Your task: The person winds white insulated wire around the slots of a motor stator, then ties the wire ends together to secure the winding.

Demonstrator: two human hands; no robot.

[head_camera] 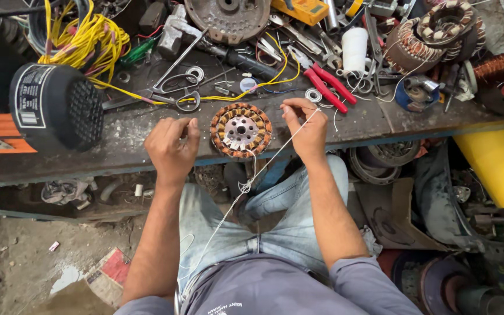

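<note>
Wound stator laid on the workbench between both hands, white thread pinched in right hand fingers, left hand fingers closed, contents hidden, red-handled pliers left behind.

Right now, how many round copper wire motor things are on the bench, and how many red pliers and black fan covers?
Wound motor coils: 3
Red-handled pliers: 1
Black fan cover: 1
Total: 5
</note>
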